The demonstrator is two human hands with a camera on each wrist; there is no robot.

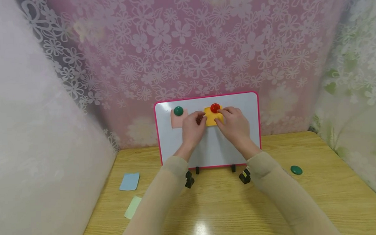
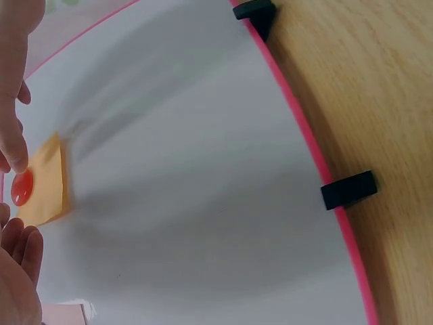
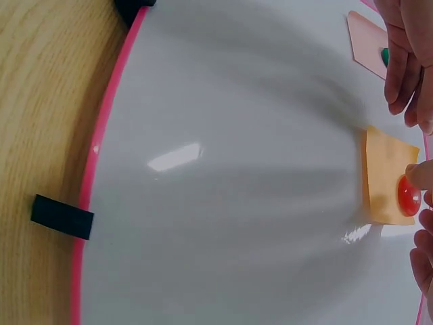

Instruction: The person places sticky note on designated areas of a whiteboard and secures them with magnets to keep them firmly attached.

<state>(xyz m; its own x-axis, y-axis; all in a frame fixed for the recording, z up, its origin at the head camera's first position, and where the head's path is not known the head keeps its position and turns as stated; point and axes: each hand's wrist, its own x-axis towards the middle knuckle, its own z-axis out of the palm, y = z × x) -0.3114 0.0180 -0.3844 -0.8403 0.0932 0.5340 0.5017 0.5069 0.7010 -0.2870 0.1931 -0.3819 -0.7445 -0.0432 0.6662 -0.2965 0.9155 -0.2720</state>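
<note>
I see the yellow note (image 1: 211, 118) near the top edge of the whiteboard (image 1: 208, 144), under the red magnet (image 1: 215, 107). My right grip (image 1: 235, 124) pinches the magnet; my left grip (image 1: 193, 126) touches the note's edge, fingers relaxed. The paper seems light and floppy, so I would hold its edges.

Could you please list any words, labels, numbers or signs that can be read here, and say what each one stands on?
None: no writing shows in any view. The whiteboard, orange note, pink note, blue note, green note and the magnets all look blank.
</note>
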